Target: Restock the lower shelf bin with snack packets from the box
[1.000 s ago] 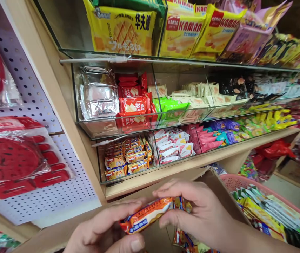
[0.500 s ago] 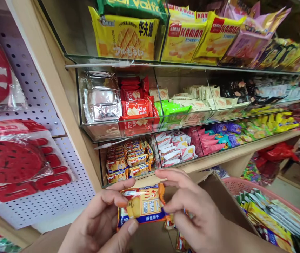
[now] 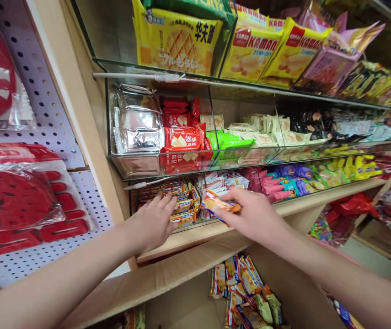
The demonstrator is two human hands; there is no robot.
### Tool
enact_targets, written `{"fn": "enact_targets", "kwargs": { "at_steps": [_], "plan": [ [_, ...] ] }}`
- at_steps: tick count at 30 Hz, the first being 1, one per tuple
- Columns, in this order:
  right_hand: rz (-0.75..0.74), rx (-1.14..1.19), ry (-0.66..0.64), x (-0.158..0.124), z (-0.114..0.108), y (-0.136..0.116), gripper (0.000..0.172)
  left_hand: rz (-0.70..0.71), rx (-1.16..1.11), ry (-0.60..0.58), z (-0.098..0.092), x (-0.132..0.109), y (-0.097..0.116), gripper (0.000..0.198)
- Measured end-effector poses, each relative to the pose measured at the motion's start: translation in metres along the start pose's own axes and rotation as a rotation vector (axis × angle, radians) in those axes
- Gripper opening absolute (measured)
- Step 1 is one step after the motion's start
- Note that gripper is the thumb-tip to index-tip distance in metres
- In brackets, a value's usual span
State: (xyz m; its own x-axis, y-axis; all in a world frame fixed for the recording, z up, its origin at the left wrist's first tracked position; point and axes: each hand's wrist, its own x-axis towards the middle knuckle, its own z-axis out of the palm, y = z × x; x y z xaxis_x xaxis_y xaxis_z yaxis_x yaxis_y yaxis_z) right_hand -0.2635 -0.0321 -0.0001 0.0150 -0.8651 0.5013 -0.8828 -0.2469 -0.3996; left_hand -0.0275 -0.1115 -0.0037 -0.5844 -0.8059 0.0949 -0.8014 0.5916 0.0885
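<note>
My right hand [image 3: 250,214] is closed on an orange and blue biscuit packet [image 3: 217,204], held up in front of the lowest glass bin of the shelf. My left hand [image 3: 154,219] reaches out with fingers spread and lies against the glass front of that bin, over the stacked orange biscuit packets [image 3: 181,201] inside. It holds nothing. Below my arms stands a cardboard box [image 3: 168,283] holding several more packets of the same kind [image 3: 243,292].
Glass-fronted shelves [image 3: 216,160] carry silver, red, green, white, pink and yellow snack packets. Big yellow wafer bags [image 3: 178,41] sit on the top tier. A white pegboard [image 3: 54,137] with red packaged goods hangs at left. Red bags [image 3: 356,203] lie at right.
Both hands rose from above the box to the lowest bin. The left hand let go of the packet and spread on the glass; the right hand carried the packet up.
</note>
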Motion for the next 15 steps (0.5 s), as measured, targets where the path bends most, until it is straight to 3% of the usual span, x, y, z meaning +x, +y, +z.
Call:
{"fn": "enact_targets", "kwargs": {
  "at_steps": [3, 5, 9, 15],
  "plan": [
    [-0.089, -0.259, -0.122, 0.034, 0.03, -0.02, 0.01, 0.007, 0.078, -0.034, 0.009, 0.041, 0.001, 0.053],
    [-0.11, -0.362, -0.161, 0.054, 0.049, -0.031, 0.016, -0.002, 0.116, -0.035, 0.015, 0.054, 0.001, 0.049],
    [-0.067, -0.437, -0.196, 0.081, 0.072, -0.039, 0.027, -0.045, 0.161, -0.029, 0.023, 0.056, -0.006, 0.042],
    [-0.048, -0.524, -0.316, 0.101, 0.082, -0.044, 0.036, -0.075, 0.141, -0.065, 0.025, 0.049, -0.011, 0.043]
  ]
}}
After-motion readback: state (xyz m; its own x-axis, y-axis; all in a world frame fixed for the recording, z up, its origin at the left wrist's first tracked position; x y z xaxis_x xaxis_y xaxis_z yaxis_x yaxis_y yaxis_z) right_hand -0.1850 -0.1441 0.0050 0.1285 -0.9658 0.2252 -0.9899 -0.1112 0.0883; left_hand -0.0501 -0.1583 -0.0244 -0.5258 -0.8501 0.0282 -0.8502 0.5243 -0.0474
